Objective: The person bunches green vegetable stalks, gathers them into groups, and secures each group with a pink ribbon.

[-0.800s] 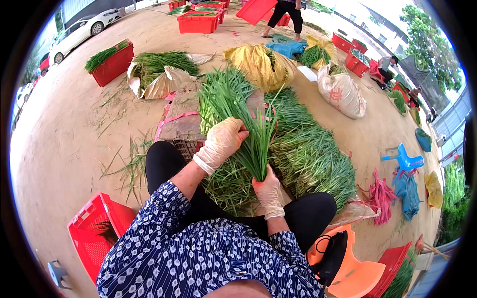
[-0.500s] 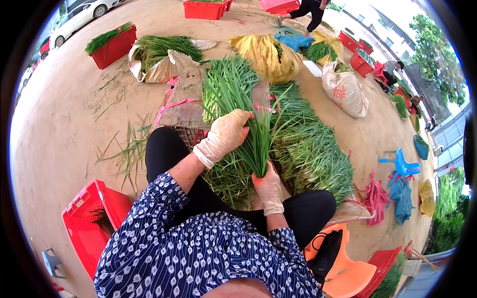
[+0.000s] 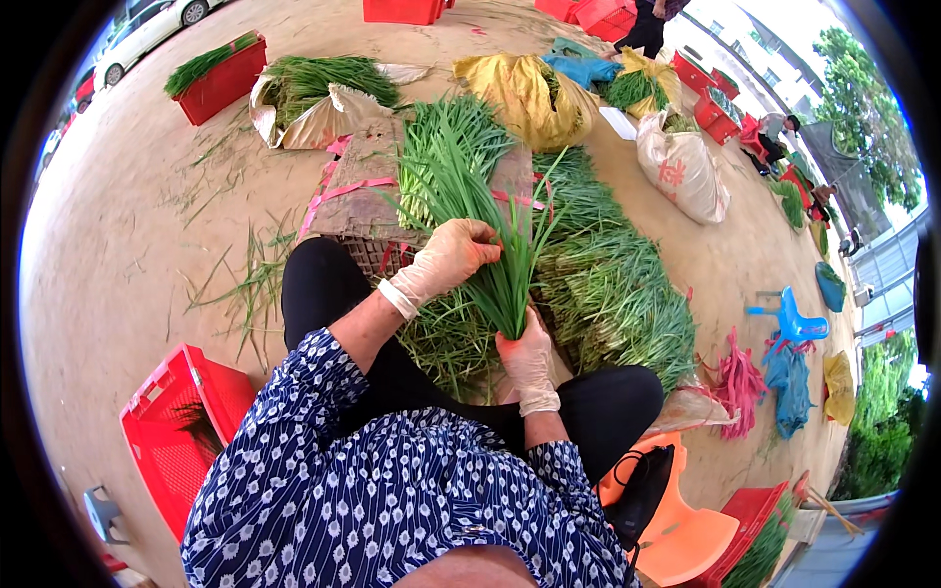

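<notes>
A bunch of long green chives (image 3: 505, 279) stands between my gloved hands, over my lap. My right hand (image 3: 526, 355) is wrapped round its lower end. My left hand (image 3: 453, 257), also in a thin pale glove, pinches leaves at the side of the bunch; the exact leaves between its fingertips are hard to make out. Just beyond, a pile of cut chives (image 3: 431, 147) lies on a board (image 3: 358, 201) with pink straps. A larger heap of chives (image 3: 618, 294) spreads to the right, and loose stalks (image 3: 446, 343) lie below my left wrist.
A red crate (image 3: 176, 441) stands at left, an orange chair (image 3: 676, 539) at lower right. Sacks, one yellow (image 3: 524, 103) and one white (image 3: 684, 171), sit beyond. Pink strips (image 3: 740, 382) hang near a blue stool (image 3: 792, 318). A person (image 3: 645, 27) is at the far top.
My left fingers have drawn closer together on the leaves, and both hands have shifted slightly. The person in the distance has moved right.
</notes>
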`<act>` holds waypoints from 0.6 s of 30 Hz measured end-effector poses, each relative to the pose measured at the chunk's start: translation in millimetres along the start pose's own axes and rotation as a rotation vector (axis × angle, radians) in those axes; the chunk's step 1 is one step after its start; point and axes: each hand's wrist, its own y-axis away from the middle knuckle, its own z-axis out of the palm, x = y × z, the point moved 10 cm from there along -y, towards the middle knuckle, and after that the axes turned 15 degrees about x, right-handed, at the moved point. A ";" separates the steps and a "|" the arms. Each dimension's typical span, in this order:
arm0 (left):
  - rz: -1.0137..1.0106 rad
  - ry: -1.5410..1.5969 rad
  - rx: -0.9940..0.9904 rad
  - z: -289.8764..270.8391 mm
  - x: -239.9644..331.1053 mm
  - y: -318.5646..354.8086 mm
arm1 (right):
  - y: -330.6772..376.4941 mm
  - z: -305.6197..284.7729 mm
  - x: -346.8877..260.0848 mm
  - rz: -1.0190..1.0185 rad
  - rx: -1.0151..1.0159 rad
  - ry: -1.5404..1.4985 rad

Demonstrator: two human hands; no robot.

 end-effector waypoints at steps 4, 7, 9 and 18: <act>0.290 -0.234 0.073 -6.6 20.4 2.6 | -0.4 2.4 5.3 0.085 -0.038 -0.046; 0.753 -0.603 0.184 -0.6 41.7 15.9 | -0.9 6.1 5.2 0.140 -0.084 -0.047; 0.335 -0.030 0.146 -5.4 11.4 1.0 | 5.9 24.4 29.1 0.239 -0.103 -0.262; -0.281 0.458 -0.382 3.1 -23.0 44.0 | 5.4 32.9 27.1 0.631 -0.117 -0.938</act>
